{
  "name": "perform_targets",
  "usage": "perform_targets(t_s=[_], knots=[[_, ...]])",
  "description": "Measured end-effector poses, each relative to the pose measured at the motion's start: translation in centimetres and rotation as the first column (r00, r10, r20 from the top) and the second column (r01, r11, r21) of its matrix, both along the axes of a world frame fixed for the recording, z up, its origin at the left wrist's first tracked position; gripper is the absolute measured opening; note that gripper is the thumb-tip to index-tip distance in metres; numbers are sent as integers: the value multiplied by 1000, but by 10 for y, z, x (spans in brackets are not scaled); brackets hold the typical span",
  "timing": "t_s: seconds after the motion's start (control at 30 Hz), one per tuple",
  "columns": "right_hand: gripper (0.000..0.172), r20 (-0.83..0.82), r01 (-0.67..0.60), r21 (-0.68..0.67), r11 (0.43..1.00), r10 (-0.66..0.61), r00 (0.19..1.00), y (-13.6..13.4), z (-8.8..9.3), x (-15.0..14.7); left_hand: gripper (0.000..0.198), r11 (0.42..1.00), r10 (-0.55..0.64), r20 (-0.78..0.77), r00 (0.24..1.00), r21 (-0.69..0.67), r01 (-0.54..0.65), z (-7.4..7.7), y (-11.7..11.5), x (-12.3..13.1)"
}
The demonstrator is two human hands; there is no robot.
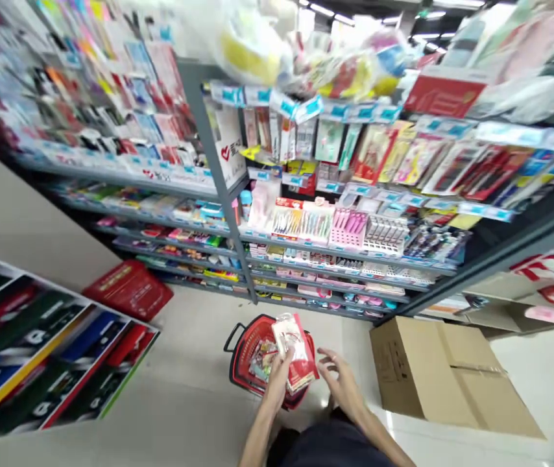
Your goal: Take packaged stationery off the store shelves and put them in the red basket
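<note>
My left hand [279, 376] is closed on a small stack of flat red and white packets [301, 353] in clear wrapping. What is printed on them is too blurred to read. Just to the right, my right hand [338, 376] has its fingers apart and holds nothing; its fingertips are close to the packets' edge. Beneath both hands a red shopping basket [238, 370] with a black rim stands on the floor, partly covered by the packets and my left arm. Several small packaged goods [263, 358] lie inside it.
Ahead stand grey shelves [306, 245] with hanging packets and stationery. A large cardboard box [452, 376] is on the floor at right. To the left are a red box [131, 290] and a colourful printed display [53, 350]. Pale tiles [184, 389] cover the floor.
</note>
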State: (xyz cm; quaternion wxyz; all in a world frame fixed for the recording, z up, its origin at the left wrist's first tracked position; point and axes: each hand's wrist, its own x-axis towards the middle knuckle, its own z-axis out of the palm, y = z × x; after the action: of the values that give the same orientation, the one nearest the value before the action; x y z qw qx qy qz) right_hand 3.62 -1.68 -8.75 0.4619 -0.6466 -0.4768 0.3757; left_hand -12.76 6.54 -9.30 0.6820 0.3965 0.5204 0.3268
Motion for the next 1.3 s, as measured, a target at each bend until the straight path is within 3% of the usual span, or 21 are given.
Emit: perform_targets(t_s=[0.07, 0.17, 0.23, 0.33, 0.47, 0.6, 0.8, 0.97, 1.17, 1.3], knots=[[38, -158, 94, -9, 996, -94, 983, 2, 27, 23, 65, 992, -129, 112, 985, -1, 130, 31, -1, 21], [37, -293, 131, 31, 991, -117, 949, 7, 69, 57, 63, 945, -319, 138, 938, 121, 304, 75, 5, 61], [36, -314, 172, 87, 981, -137, 939, 8, 95, 82, 65, 916, -375, 151, 915, 210, 341, 101, 11, 91], [35, -319, 223, 168, 960, -161, 934, 5, 125, 125, 64, 892, -378, 209, 902, 342, 295, 132, 19, 138], [35, -335, 218, 246, 944, -129, 934, 2, 139, 188, 60, 841, -417, 167, 894, 443, 310, 159, 22, 198], [34, -354, 148, 349, 925, -16, 935, 6, 149, 249, 53, 770, -468, 65, 881, 520, 370, 181, 20, 252], [38, -362, 78, 416, 906, 87, 928, 22, 183, 316, 50, 703, -470, -13, 882, 598, 384, 222, 28, 315], [52, -347, 63, 468, 881, 117, 930, 49, 200, 346, 47, 646, -473, -72, 878, 649, 401, 239, 53, 345], [49, -229, 62, 467, 882, 54, 972, 83, 210, 372, 49, 614, -514, -64, 856, 669, 419, 238, 101, 367], [46, -246, 77, 432, 899, 35, 969, 105, 216, 375, 49, 614, -562, -25, 827, 657, 438, 236, 131, 373]])
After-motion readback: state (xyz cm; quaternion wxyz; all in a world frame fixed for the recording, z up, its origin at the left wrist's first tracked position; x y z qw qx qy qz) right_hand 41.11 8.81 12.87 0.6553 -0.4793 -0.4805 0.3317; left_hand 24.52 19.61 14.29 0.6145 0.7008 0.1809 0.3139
